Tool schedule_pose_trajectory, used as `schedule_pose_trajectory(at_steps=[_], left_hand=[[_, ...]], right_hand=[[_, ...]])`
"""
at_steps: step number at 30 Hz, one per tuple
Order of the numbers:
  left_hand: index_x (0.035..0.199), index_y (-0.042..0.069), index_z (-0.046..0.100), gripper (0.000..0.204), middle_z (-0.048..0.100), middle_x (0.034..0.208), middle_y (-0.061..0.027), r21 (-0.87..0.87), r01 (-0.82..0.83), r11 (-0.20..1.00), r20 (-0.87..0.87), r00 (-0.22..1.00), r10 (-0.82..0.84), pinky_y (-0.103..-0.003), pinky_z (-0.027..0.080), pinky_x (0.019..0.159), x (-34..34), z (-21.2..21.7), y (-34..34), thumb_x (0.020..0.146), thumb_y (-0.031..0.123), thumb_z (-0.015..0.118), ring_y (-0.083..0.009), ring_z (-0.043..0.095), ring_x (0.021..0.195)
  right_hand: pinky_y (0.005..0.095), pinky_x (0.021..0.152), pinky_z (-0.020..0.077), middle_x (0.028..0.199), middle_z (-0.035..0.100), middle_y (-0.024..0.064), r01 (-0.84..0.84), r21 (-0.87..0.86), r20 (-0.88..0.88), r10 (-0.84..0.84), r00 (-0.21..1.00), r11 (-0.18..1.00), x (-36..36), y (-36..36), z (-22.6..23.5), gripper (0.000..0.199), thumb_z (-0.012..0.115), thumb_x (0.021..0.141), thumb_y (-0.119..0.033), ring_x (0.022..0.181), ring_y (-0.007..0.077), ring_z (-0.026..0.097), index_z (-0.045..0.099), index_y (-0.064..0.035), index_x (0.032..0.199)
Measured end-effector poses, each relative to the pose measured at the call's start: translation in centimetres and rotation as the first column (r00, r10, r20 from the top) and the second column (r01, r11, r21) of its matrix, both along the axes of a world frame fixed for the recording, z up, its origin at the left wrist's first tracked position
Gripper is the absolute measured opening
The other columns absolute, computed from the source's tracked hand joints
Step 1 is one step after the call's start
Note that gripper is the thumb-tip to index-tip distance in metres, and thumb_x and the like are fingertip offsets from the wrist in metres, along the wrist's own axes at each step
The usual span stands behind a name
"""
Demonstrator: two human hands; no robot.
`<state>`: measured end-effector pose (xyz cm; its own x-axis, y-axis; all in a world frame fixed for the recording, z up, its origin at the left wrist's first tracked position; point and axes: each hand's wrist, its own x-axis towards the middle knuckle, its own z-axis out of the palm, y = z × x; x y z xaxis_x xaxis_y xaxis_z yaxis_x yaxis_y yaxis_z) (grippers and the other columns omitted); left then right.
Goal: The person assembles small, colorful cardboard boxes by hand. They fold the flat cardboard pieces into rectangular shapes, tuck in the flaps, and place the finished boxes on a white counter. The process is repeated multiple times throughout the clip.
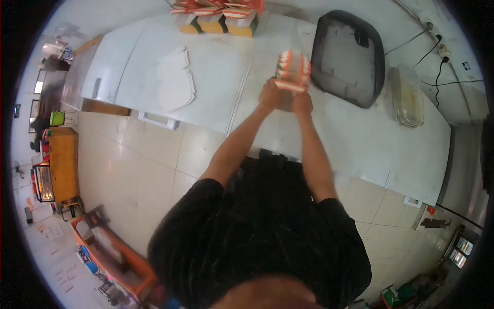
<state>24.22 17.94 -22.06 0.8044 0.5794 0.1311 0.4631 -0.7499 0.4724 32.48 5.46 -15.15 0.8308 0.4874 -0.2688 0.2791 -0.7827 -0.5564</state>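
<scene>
Near the middle of the white worktop [278, 36], a nested stack of orange-and-white paper food boxes [294, 67] stands between my two hands. My left hand [269, 96] is closed on the stack's near left side. On its near right side, my right hand [303, 104] grips it as well. Both forearms reach forward over the worktop's front edge. The fingertips are partly hidden by the boxes and small in the picture.
Flat white cardboard blanks [174, 85] lie on the left. More nested boxes [218, 23] stand at the back. Right of my hands is a black-rimmed tray [380, 62], then clear plastic containers [407, 100]. Black cables [438, 77] hang from wall sockets.
</scene>
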Motion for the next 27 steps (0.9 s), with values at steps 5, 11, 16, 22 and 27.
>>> schedule_pose_trajectory(at_steps=[5,11,16,22,27], left_hand=[[0.127,-0.004,0.040,0.047,0.055,0.115,-0.0274,-0.134,0.061,0.989,0.095,0.994,-0.049,-0.046,0.047,0.092,0.2,2.2,-0.7,0.085,0.011,0.055,-0.0423,0.056,0.105],[0.137,-0.008,0.034,0.061,0.055,0.120,-0.0304,-0.380,-0.050,0.924,0.084,0.993,0.088,-0.048,0.043,0.099,-1.9,5.6,-1.6,0.086,0.016,0.057,-0.0468,0.053,0.111],[0.132,-0.003,0.046,0.053,0.055,0.125,-0.0248,-0.474,-0.047,0.879,0.136,0.983,0.126,-0.045,0.042,0.101,-4.8,5.2,-0.8,0.086,0.020,0.061,-0.0385,0.051,0.119],[0.118,0.009,0.059,0.041,0.056,0.124,-0.0157,-0.029,-0.230,0.973,0.349,0.910,0.226,-0.043,0.041,0.100,-18.4,5.6,10.5,0.084,0.029,0.070,-0.0335,0.052,0.116],[0.145,0.027,0.040,0.087,0.021,0.157,-0.0151,0.143,-0.197,0.970,-0.224,0.948,0.225,-0.053,0.025,0.114,-30.8,8.4,21.9,0.070,0.046,0.079,-0.0397,0.024,0.142]], right_hand=[[0.0523,0.085,0.0502,0.108,0.064,0.0253,-0.049,-0.014,0.046,0.049,0.998,0.999,1.2,-0.5,-2.1,0.034,0.048,0.093,-0.024,0.102,0.0425,0.062,0.048,-0.0015,0.119],[0.0501,0.089,0.0490,0.115,0.058,0.0302,-0.134,0.054,0.169,0.123,0.978,0.989,1.4,-1.8,-2.3,0.045,0.056,0.089,-0.025,0.106,0.0437,0.059,0.049,0.0045,0.122],[0.0483,0.094,0.0456,0.120,0.054,0.0319,-0.102,0.118,0.167,0.081,0.983,0.988,-0.5,-2.9,0.1,0.065,0.060,0.089,-0.030,0.111,0.0442,0.055,0.034,0.0090,0.134],[0.0436,0.085,0.0489,0.116,0.055,0.0266,0.012,0.252,0.294,-0.088,0.952,0.968,-3.8,-5.8,2.7,0.057,0.061,0.092,-0.029,0.101,0.0379,0.059,0.042,0.0087,0.130],[0.0348,0.072,0.0515,0.106,0.060,0.0205,0.092,0.304,0.323,-0.194,0.926,0.948,-9.0,-8.3,4.0,0.041,0.061,0.093,-0.023,0.089,0.0288,0.061,0.053,0.0064,0.119]])
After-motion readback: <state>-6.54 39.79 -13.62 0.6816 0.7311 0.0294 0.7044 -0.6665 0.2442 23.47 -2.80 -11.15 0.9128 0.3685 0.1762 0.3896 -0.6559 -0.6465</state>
